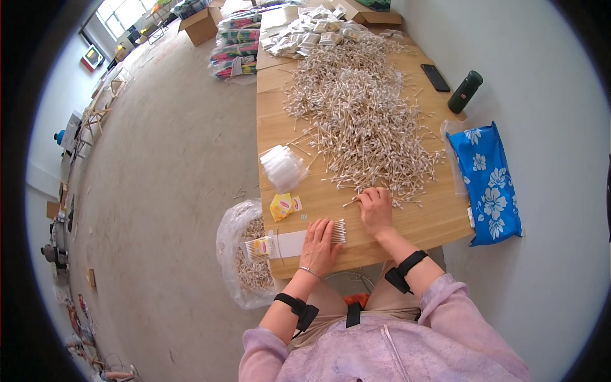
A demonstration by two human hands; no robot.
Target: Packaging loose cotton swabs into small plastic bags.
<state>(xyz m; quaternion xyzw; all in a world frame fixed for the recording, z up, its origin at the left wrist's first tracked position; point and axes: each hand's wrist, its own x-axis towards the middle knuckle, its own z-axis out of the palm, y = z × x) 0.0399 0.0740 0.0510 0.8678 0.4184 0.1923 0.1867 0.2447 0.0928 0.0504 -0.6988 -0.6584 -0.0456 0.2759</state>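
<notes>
My left hand (pixel 317 247) lies flat with its fingers stretched over a row of cotton swabs (pixel 339 232), whose tips stick out past the fingers. Beneath the palm runs a white strip (pixel 291 244), and at its left end sits a small clear pack of swabs with a yellow label (pixel 259 248). At the near edge of a big heap of loose cotton swabs (pixel 363 102), my right hand (pixel 377 209) has its fingers pinched together on a cotton swab (pixel 350 202) that points out to the left. Its fingertips are partly hidden by the hand.
Clear plastic bags (pixel 282 168) and yellow labels (pixel 280 207) lie on the wooden table (pixel 273 114). Filled packs (pixel 312 38) are piled at the far end. A phone (pixel 435 77), dark green bottle (pixel 465 92) and blue flowered pouch (pixel 487 184) line the right side. A swab-filled bag (pixel 232 239) stands below left.
</notes>
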